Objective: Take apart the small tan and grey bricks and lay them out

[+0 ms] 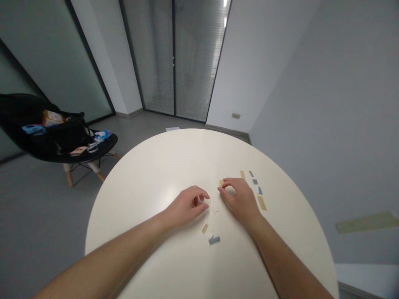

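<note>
Over the middle of the round white table (187, 153), my left hand (188, 205) has its thumb and fingers curved and apart, with nothing visible between them. My right hand (241, 197) is to its right, thumb and index finger close together at a small yellowish piece (221, 182); whether it is gripped is hard to see. Tiny thin bits (214, 210) lie between the hands. Nearer to me are a small tan strip (205, 228) and a grey piece (214, 240) beside a whitish scrap. Beyond my right hand are yellowish strips (262, 203) and several small grey pieces (255, 182).
A black chair (46, 155) holding a dark bag and small packages stands at the left. Glass doors (174, 58) are behind the table. On the right wall (327, 145) is a strip of tape (368, 222).
</note>
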Demonstrator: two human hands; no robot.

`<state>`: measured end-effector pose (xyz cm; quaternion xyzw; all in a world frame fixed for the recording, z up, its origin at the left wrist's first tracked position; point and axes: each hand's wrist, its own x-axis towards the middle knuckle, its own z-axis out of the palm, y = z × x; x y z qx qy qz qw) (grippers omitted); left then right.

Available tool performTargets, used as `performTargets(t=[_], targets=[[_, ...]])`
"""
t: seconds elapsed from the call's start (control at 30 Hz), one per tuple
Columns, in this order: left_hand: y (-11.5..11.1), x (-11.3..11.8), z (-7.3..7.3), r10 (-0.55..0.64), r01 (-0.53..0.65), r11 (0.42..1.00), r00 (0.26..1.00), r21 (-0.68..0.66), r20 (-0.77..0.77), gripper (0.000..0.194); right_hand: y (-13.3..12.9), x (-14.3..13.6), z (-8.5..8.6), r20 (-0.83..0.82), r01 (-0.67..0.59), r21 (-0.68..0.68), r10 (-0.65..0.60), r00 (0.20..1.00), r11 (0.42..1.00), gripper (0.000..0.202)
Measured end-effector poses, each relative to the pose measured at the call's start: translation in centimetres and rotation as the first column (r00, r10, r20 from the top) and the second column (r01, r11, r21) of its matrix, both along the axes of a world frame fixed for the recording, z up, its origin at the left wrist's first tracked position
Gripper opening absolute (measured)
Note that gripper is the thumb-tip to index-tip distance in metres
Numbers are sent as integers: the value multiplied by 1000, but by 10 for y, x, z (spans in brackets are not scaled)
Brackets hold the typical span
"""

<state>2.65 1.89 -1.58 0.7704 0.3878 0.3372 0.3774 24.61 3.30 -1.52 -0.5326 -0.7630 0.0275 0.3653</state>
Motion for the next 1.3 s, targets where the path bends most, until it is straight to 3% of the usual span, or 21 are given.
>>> performTargets(t=[0.1, 0.27, 0.47, 0.67, 1.0, 1.3], targets=[[-1, 0, 0, -22, 22, 1000, 1000, -4, -8, 13, 10, 11, -2, 189, 146, 8, -145, 971, 989, 10], [-3, 0, 1, -41, 41, 999, 999, -15, -26, 12, 13, 13, -3, 371, 259, -100, -205, 906, 961, 11], [-2, 0, 1, -67, 65, 997, 996, -38, -61, 11, 15, 17, -11, 414, 311, 8, -286, 864, 950, 21], [-3, 0, 5, -85, 83, 996, 993, -26, -83, 9, 13, 15, -13, 448, 393, 20, -360, 818, 919, 34], [-21, 6, 14, -361, 382, 920, 914, 92, -184, 19, 15, 13, -21, 496, 470, 25, -419, 761, 882, 43], [-24, 9, 10, -333, 399, 903, 884, 160, -328, 29, 18, 15, -22, 465, 467, 23, -423, 778, 884, 45]])
